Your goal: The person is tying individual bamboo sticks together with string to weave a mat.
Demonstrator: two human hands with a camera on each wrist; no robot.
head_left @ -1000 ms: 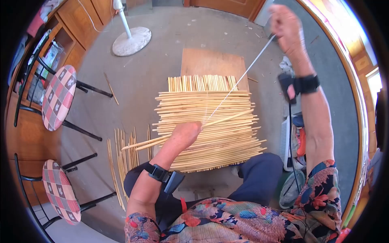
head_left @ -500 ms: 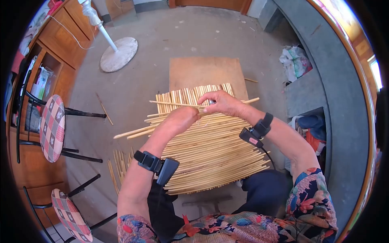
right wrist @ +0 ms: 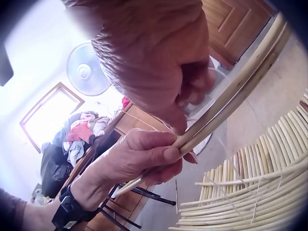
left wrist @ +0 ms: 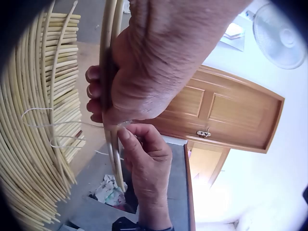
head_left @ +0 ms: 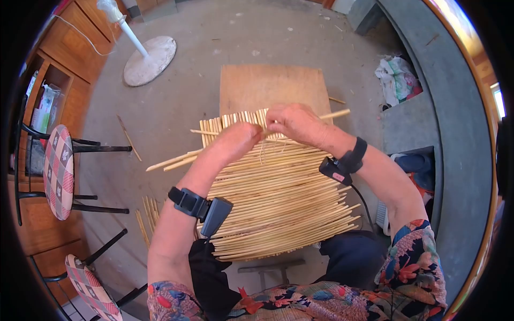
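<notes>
My left hand (head_left: 238, 143) grips a pair of long pale peeled sticks (right wrist: 236, 98), fingers wrapped round them near their middle. Beside it, my right hand (head_left: 297, 124) has thumb and forefinger pinched on thin white string (left wrist: 89, 123) right at the sticks, as the left wrist view shows. Part of the string is hidden behind the fingers. Loose loops of it trail over a mat of closely laid sticks (head_left: 278, 198) below both hands. Along the mat's far edge, a row of sticks (head_left: 210, 126) lies crosswise, and a single thin stick (right wrist: 216, 183) rests over it.
A brown board (head_left: 273, 85) lies beyond the mat. Loose sticks (head_left: 144, 219) are on the floor at the left, near chairs with checked seats (head_left: 59, 171). A white fan base (head_left: 150, 61) stands farther back. Plastic bags (head_left: 396, 80) fill a recess in the grey ledge at the right.
My right hand came down from high at the right, where it stretched the string taut, to meet my left hand. The left hand moved forward with its sticks to the mat's far edge.
</notes>
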